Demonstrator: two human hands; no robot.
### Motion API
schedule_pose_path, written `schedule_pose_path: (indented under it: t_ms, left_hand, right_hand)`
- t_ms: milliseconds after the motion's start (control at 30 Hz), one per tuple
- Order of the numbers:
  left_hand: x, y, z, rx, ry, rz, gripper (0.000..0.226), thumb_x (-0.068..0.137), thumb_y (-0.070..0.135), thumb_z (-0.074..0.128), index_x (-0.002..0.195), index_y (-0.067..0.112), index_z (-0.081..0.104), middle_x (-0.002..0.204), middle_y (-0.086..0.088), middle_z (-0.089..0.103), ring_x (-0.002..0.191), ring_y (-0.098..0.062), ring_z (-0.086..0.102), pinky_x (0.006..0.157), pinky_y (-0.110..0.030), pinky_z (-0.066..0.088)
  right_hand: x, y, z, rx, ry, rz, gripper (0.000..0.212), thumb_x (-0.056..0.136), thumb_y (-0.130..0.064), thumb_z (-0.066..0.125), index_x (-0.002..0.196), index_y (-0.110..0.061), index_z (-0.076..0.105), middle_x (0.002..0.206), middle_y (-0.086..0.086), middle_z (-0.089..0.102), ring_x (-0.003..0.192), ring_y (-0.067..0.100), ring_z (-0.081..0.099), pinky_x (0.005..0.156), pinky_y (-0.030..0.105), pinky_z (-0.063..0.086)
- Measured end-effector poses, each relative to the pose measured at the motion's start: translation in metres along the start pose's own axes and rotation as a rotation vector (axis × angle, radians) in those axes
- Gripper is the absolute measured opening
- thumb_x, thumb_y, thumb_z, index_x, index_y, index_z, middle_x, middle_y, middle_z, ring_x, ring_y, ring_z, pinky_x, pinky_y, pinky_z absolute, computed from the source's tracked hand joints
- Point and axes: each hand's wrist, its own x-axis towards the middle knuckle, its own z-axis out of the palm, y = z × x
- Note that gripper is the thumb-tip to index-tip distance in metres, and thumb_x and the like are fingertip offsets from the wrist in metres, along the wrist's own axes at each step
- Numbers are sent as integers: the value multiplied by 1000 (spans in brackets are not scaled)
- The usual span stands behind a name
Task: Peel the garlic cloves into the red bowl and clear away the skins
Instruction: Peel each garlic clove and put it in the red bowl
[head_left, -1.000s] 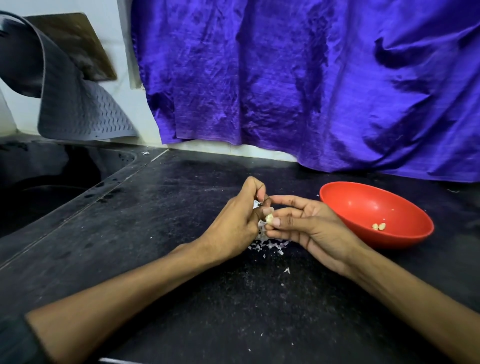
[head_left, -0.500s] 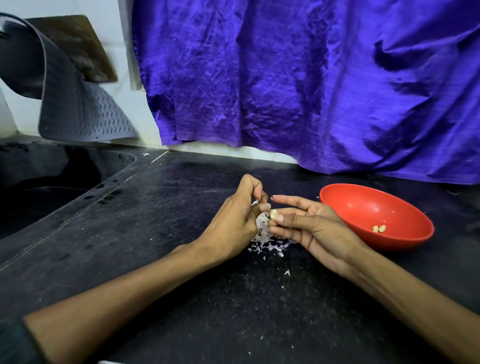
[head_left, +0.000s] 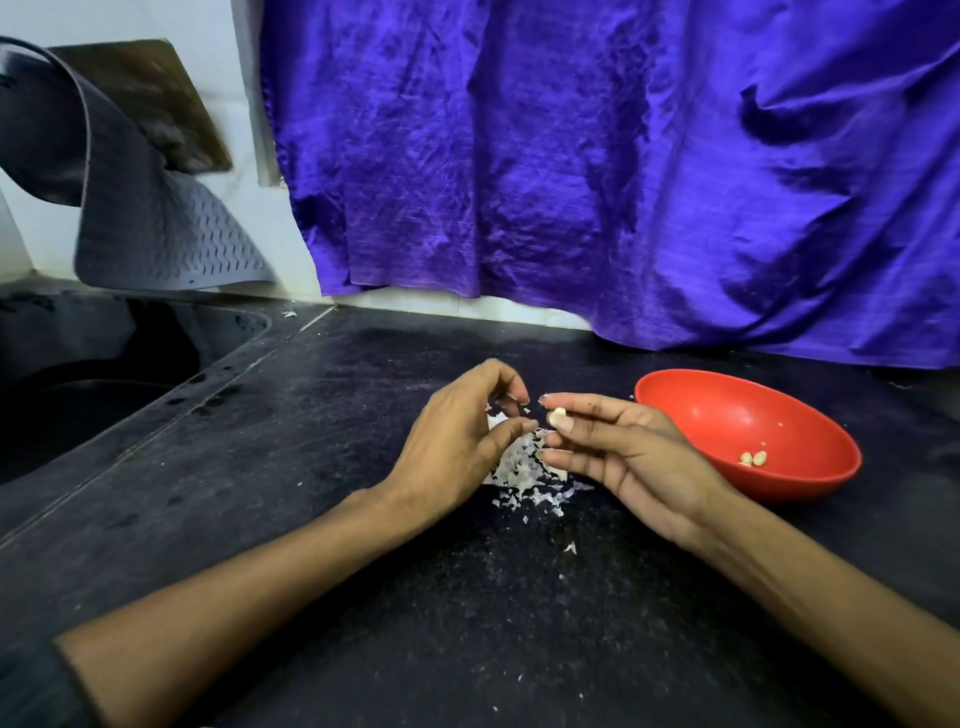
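Note:
My right hand (head_left: 618, 452) pinches a small pale garlic clove (head_left: 557, 414) between thumb and forefinger, a little left of the red bowl (head_left: 810, 441). Two peeled cloves (head_left: 753, 458) lie inside the bowl. My left hand (head_left: 457, 447) hovers just left of the clove with its fingers curled, a gap between them and the clove; whether a bit of skin sits in its fingertips I cannot tell. A heap of white garlic skins (head_left: 524, 467) lies on the black counter (head_left: 311, 467) beneath both hands.
A dark sink (head_left: 78, 384) opens at the left. A grey perforated mat (head_left: 156, 228) hangs against the wall above it. Purple cloth (head_left: 623, 182) drapes behind the counter. Small skin flakes (head_left: 570, 547) are scattered toward me.
My hands have drawn apart: the left hand let go of the clove and shifted left, and the right hand lifted the clove slightly.

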Motion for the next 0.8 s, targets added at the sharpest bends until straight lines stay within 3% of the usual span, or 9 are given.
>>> schedule_pose_path:
  t_ms: [133, 267, 533, 700, 800]
  left_hand:
    - [1, -2, 0, 26, 33, -21, 18, 87, 33, 70, 87, 24, 55, 75, 14, 57, 55, 10, 48, 58, -20, 34]
    - [0, 1, 0, 47, 21, 8, 21, 87, 39, 68, 86, 24, 55, 74, 16, 57, 57, 11, 48, 58, -17, 33]
    - [0, -2, 1, 66, 16, 27, 13, 93, 35, 63, 88, 27, 53, 67, 22, 53, 54, 6, 47, 55, -21, 32]
    - [-1, -2, 2, 70, -8, 49, 12, 93, 30, 63, 88, 28, 52, 68, 25, 55, 55, 9, 48, 55, -14, 31]
    - [-2, -1, 3, 76, -25, 51, 12, 93, 23, 64, 88, 24, 53, 67, 37, 54, 54, 14, 47, 52, -10, 30]
  right_hand:
    - [-1, 0, 2, -14, 8, -11, 22, 72, -8, 66, 93, 0, 66, 82, 13, 70, 69, 17, 70, 61, 25, 58]
    - [-1, 0, 0, -47, 24, -37, 20, 73, -10, 66, 90, 1, 66, 78, 12, 69, 63, 15, 68, 59, 24, 57]
    - [-1, -3, 2, -99, 31, -56, 25, 76, -20, 65, 87, 2, 67, 65, 3, 57, 52, 11, 57, 51, 25, 56]
    - [-2, 1, 1, -100, 2, -61, 24, 76, -16, 64, 91, 2, 67, 69, 7, 65, 53, 12, 61, 53, 24, 57]
    - [-1, 3, 0, -106, -4, -74, 24, 78, -15, 62, 95, 1, 69, 76, 11, 70, 58, 13, 66, 56, 22, 57]
